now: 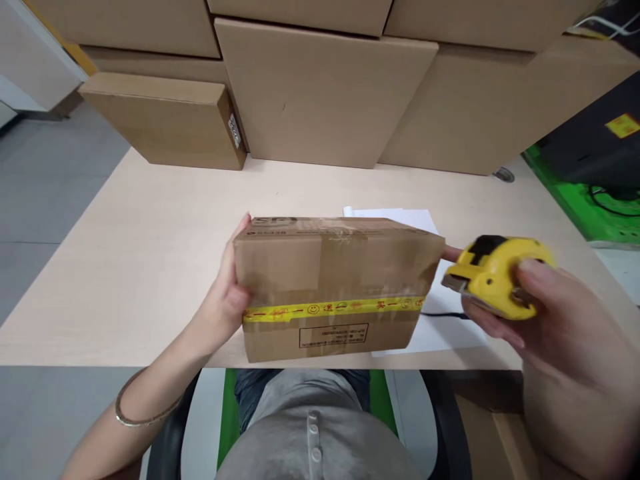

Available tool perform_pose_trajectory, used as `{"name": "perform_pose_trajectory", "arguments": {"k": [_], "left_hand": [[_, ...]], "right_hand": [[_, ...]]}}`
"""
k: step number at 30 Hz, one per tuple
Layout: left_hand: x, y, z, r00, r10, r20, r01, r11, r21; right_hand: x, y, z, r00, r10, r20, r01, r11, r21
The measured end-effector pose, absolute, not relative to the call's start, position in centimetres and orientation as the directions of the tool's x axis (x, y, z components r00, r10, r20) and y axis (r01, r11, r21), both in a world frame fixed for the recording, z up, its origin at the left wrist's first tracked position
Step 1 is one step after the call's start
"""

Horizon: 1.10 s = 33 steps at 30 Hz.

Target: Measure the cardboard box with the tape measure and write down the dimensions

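A taped cardboard box (pixel 330 273) with a yellow printed strip of tape (pixel 350 308) is tilted above the near part of the table. My left hand (pixel 227 293) grips its left end, the thumb on the near face and fingers behind the edge. In my right hand (pixel 545 313) is a yellow and black tape measure (pixel 505 273), its metal hook at the left side. One finger of that hand reaches the box's right end. White paper (pixel 450 337) lies under and behind the box, and a thin dark pen-like object (pixel 445 315) rests on it, partly hidden.
Large cardboard boxes (pixel 325 93) stand along the back of the table (pixel 125 267), with a smaller flat box (pixel 165 120) at the back left. At the right are a dark device (pixel 590 140) and a green mat (pixel 565 207). A chair armrest (pixel 447 413) sits below the front edge.
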State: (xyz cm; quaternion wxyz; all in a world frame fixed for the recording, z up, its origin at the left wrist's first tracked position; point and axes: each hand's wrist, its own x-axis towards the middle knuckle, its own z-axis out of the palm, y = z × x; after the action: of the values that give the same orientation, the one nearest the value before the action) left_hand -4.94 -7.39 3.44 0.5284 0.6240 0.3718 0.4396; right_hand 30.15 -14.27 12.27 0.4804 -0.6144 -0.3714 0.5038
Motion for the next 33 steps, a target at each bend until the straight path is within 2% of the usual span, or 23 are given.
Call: {"name": "perform_pose_trajectory", "arguments": {"k": [2,4,8,11,13,16,18,21,24,25,28,30,33], "left_hand": [[-5.1,-6.7,4.0,0.357,0.912,0.2,0.061,-0.236,0.97],[-5.2,-5.7,3.8,0.39,0.87,0.301,0.107,-0.367,0.924],[-5.2,-3.9,1.9,0.415,0.731,0.541,0.174,-0.648,0.742],[-5.3,-3.6,0.9,0.438,0.684,0.583,0.198,-0.706,0.68],[-5.4,-3.8,0.8,0.458,0.669,0.585,0.19,-0.717,0.67],[-5.7,-3.9,0.8,0.481,0.64,0.599,0.145,-0.732,0.666],[-5.9,-3.7,0.8,0.501,0.624,0.6,0.116,-0.735,0.668],[-6.3,-3.2,0.4,0.523,0.609,0.596,0.102,-0.739,0.665],[-6.4,-3.0,-0.4,0.484,0.669,0.564,0.084,-0.678,0.73],[-6.4,-3.1,-0.6,0.458,0.709,0.536,0.066,-0.629,0.775],[-6.6,-3.7,-1.5,0.403,0.807,0.433,0.026,-0.483,0.875],[-6.7,-4.1,-2.1,0.398,0.828,0.394,0.053,-0.45,0.892],[-6.7,-4.2,-2.8,0.397,0.822,0.409,0.077,-0.473,0.877]], "right_hand": [[30.1,-15.3,13.0,0.253,0.942,-0.22,-0.026,-0.221,-0.975],[30.1,-15.8,13.1,0.263,0.934,-0.242,-0.027,-0.244,-0.97],[31.0,-15.6,11.5,0.132,0.95,-0.283,-0.018,-0.283,-0.959],[32.0,-15.5,9.9,0.08,0.966,-0.246,0.0,-0.247,-0.969],[32.5,-15.5,9.4,0.152,0.965,-0.213,0.037,-0.221,-0.975],[32.6,-15.1,9.6,0.287,0.956,-0.063,0.164,-0.114,-0.98],[31.8,-14.2,10.5,0.283,0.957,0.059,0.261,-0.018,-0.965],[28.9,-11.6,12.7,0.137,0.967,0.213,0.381,0.147,-0.913],[24.6,-8.1,14.8,-0.209,0.929,0.305,0.422,0.367,-0.829],[23.1,-6.9,15.2,-0.348,0.888,0.3,0.417,0.434,-0.799],[19.0,-4.2,15.7,-0.597,0.747,0.293,0.365,0.578,-0.73],[17.1,-3.2,15.3,-0.679,0.689,0.253,0.367,0.617,-0.696],[16.0,-2.8,14.6,-0.711,0.68,0.18,0.421,0.617,-0.665]]}}
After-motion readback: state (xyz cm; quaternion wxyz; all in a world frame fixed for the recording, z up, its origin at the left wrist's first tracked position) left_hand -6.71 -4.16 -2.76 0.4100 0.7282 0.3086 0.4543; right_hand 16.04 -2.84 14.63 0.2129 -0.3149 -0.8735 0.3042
